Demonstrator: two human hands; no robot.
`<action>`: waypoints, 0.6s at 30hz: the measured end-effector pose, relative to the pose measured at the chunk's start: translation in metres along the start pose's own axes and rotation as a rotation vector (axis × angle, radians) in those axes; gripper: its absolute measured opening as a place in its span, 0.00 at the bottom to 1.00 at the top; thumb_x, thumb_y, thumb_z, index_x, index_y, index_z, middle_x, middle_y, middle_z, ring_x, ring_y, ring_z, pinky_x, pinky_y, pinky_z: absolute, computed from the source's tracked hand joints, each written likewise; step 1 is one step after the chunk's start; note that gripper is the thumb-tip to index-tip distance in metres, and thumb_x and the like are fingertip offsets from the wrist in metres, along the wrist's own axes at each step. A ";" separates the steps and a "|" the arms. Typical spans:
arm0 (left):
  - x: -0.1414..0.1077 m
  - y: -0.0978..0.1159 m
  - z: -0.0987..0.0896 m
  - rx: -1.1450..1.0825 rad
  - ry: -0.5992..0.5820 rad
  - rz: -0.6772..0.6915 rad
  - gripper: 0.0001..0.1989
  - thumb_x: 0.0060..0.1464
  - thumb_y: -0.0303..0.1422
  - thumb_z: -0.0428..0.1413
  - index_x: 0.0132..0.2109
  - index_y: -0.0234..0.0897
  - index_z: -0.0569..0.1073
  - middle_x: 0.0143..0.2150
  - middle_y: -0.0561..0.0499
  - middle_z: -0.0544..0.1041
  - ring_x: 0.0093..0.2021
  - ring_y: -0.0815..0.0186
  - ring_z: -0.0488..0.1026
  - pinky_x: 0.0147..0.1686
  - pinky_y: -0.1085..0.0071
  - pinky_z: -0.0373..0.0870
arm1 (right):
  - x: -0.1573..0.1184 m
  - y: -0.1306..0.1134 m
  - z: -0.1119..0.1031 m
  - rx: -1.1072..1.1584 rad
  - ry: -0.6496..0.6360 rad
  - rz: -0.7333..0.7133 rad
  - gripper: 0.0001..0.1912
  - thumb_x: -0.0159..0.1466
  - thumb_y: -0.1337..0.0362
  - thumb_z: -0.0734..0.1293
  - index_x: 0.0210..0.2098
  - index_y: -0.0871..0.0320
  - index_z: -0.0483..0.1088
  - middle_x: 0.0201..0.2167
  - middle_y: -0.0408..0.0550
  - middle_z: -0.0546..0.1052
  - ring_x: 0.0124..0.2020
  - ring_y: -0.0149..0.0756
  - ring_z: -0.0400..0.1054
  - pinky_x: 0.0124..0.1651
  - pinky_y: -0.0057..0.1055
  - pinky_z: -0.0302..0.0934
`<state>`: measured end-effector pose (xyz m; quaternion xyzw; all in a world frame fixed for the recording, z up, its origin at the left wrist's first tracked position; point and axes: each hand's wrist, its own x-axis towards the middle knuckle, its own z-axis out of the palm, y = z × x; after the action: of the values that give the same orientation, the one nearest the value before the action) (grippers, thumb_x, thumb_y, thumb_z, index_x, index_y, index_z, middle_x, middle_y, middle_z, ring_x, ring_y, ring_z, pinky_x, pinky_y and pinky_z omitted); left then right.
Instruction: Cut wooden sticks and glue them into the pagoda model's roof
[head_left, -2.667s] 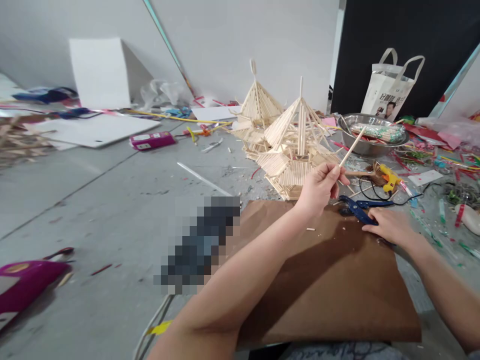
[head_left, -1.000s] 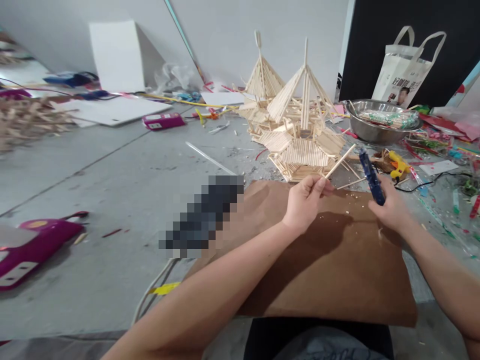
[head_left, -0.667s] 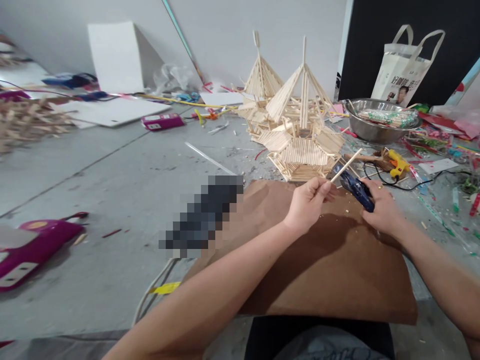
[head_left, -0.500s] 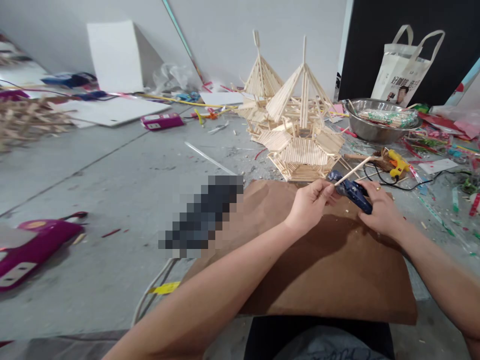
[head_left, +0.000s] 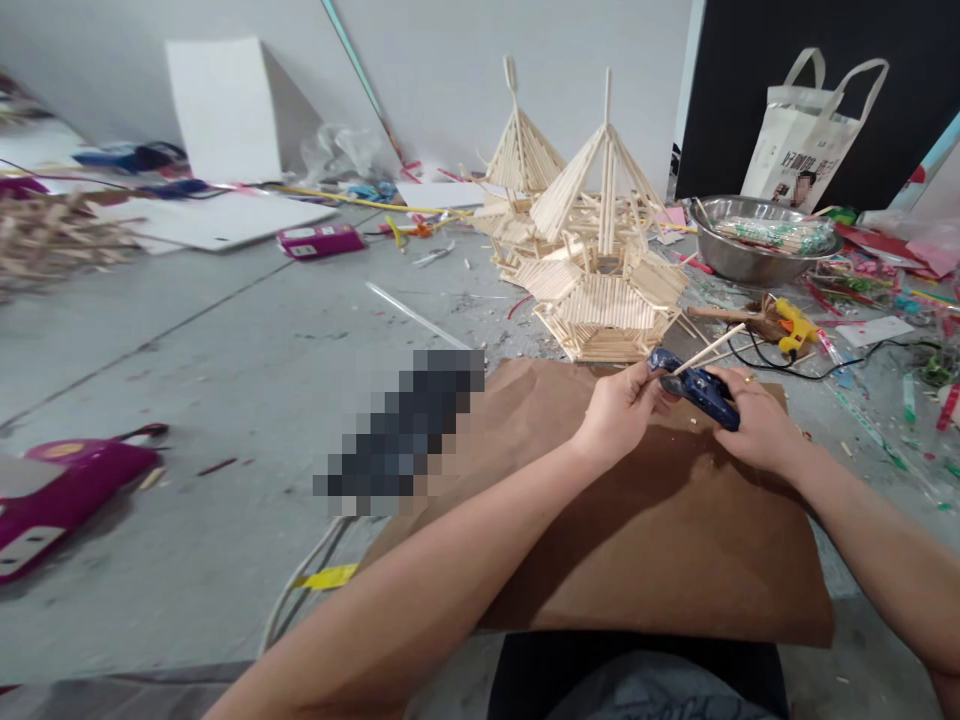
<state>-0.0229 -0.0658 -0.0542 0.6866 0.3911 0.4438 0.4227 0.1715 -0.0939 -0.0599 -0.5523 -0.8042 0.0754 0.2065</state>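
Note:
My left hand (head_left: 619, 410) pinches a thin wooden stick (head_left: 709, 350) near its lower end; the stick slants up to the right. My right hand (head_left: 757, 418) is wrapped round the handles of a dark blue cutting tool (head_left: 705, 392), whose head meets the stick beside my left fingertips. Both hands are above a brown board (head_left: 660, 560) across my lap. Just beyond them stands a model building of pale wooden sticks (head_left: 607, 300) with two pointed roofs.
A steel bowl (head_left: 731, 250) with wrapped sticks and a yellow glue gun (head_left: 796, 328) lie at the right. Magenta power strips (head_left: 82, 485) and a pixelated dark object (head_left: 405, 430) are at the left. A white bag (head_left: 799, 150) stands behind.
The head of the blue tool has moved onto the stick next to my left fingertips. The stick is tilted slightly lower than before. Both hands have barely shifted.

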 end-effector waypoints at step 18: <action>0.001 -0.005 -0.008 0.312 0.001 0.181 0.09 0.52 0.33 0.47 0.29 0.36 0.70 0.23 0.52 0.74 0.24 0.71 0.71 0.25 0.79 0.63 | -0.002 0.001 0.002 0.027 -0.002 -0.013 0.32 0.48 0.68 0.61 0.54 0.57 0.58 0.48 0.54 0.68 0.49 0.45 0.63 0.52 0.43 0.55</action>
<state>-0.0312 -0.0611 -0.0568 0.7760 0.3919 0.4145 0.2691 0.1720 -0.0955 -0.0624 -0.5442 -0.8068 0.0853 0.2137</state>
